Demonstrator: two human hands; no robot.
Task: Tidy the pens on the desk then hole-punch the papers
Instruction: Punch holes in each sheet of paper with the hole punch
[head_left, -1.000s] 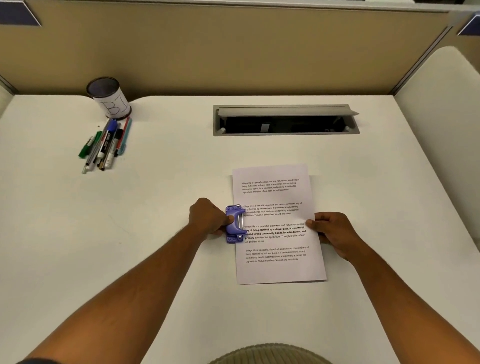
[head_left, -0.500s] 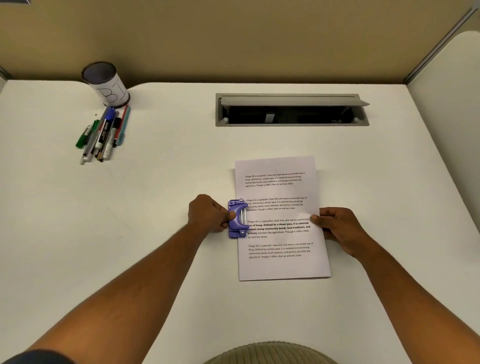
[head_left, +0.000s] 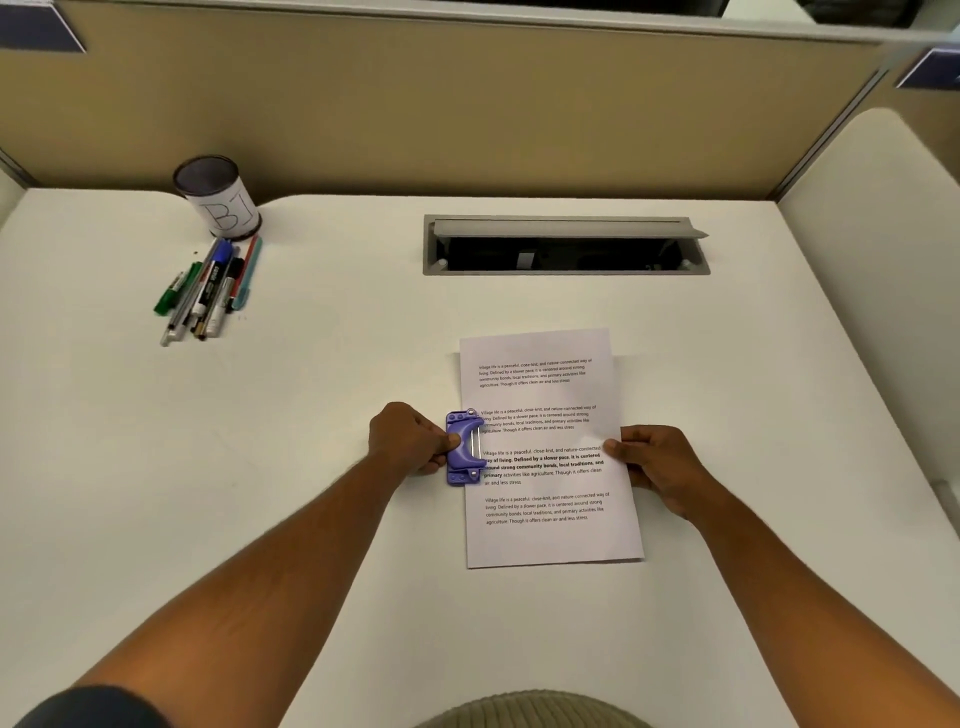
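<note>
Hands unmoved since before: left hand (head_left: 410, 440) on hole punch (head_left: 464, 447), right hand (head_left: 655, 463) on papers (head_left: 545, 405)

"BJ" on cup (head_left: 224, 208), "Village life" on paper (head_left: 545, 447)

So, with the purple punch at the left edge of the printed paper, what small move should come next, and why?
Probably press down with the left hand: the purple plastic hole punch already straddles the printed white paper's left edge, and the right hand pins the opposite edge.

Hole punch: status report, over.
Left hand grips purple hole punch at paper's left edge. Right hand pins right edge. Pens lie outside cup. Nothing obstructing.
</note>
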